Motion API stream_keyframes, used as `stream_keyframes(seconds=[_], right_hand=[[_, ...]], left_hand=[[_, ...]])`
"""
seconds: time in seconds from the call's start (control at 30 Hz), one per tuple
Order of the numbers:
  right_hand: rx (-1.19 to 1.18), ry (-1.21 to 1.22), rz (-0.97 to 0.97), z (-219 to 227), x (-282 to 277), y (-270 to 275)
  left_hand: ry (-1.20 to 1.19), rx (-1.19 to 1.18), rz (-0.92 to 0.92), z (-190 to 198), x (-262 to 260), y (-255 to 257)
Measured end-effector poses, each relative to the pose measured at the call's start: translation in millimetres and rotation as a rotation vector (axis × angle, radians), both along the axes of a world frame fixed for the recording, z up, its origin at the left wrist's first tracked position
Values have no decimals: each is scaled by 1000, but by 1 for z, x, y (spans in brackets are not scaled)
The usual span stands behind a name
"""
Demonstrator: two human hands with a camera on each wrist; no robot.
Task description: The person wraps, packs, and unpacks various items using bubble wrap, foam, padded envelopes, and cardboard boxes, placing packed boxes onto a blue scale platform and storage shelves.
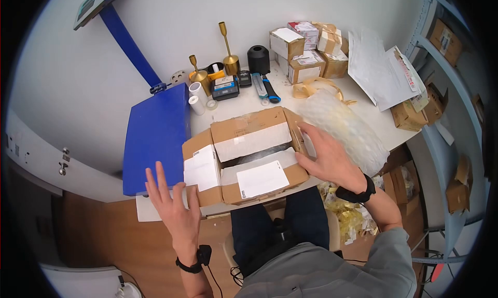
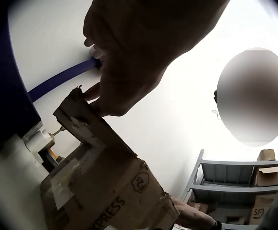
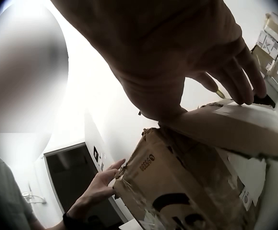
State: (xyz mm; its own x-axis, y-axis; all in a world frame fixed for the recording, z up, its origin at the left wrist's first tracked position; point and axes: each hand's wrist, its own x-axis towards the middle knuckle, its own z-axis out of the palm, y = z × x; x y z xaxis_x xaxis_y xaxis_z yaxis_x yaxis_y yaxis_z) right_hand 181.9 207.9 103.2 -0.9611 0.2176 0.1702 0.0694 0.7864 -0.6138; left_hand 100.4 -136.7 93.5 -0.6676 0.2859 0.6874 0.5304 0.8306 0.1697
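Note:
An opened cardboard box (image 1: 246, 125) sits at the table's front edge, its flaps spread outward. White paper sheets (image 1: 263, 179) are stuck on some flaps, and a narrow gap between them shows a dark, partly hidden interior. My left hand (image 1: 179, 215) is at the left flap, its thumb and index finger by the flap's near corner and the other fingers extended upward. On the opposite side my right hand (image 1: 332, 155) rests against the right flap, fingers toward its far end and thumb at the near one. In the right wrist view, straight fingers (image 3: 232, 79) reach over that flap (image 3: 230, 127).
A blue platform scale (image 1: 155, 137) stands left. Behind the box are paper rolls (image 1: 196, 98), gold candlesticks (image 1: 231, 62), a utility knife (image 1: 270, 90) and small parcels (image 1: 306, 67). Bubble wrap (image 1: 342, 126) lies right, beside white mailers (image 1: 381, 72). Metal shelving (image 1: 446, 137) borders the right.

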Motion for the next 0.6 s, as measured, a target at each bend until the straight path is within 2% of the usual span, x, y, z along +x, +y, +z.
stream_keyframes(seconds=[0.07,0.1,0.13,0.17,0.2,0.27,0.3,0.37,0.4,0.47,0.6], right_hand=[[499,334,182,10,-18,-1],[500,332,183,11,-32,-2],[648,350,273,7,-49,-4],[796,369,362,3,-63,-6],[804,371,361,-3,-74,-8],[965,345,358,-8,-90,-11],[973,351,357,-5,-92,-10],[828,172,437,10,-95,-6],[839,175,443,17,-98,0],[694,197,400,25,-99,15],[620,332,329,27,-118,33]], left_hand=[[-12,-180,-165,-6,4,2],[-55,-171,-316,-1,6,5],[-56,-168,-317,7,9,13],[-195,-144,-412,13,13,24],[-330,-119,-507,19,14,34],[-307,-181,-509,28,4,48],[-362,-222,-526,29,-3,52],[-397,-287,-556,26,-18,54],[-392,-275,-551,28,-20,53],[-241,-314,-565,34,-19,53],[-266,-307,-615,27,-30,53]])
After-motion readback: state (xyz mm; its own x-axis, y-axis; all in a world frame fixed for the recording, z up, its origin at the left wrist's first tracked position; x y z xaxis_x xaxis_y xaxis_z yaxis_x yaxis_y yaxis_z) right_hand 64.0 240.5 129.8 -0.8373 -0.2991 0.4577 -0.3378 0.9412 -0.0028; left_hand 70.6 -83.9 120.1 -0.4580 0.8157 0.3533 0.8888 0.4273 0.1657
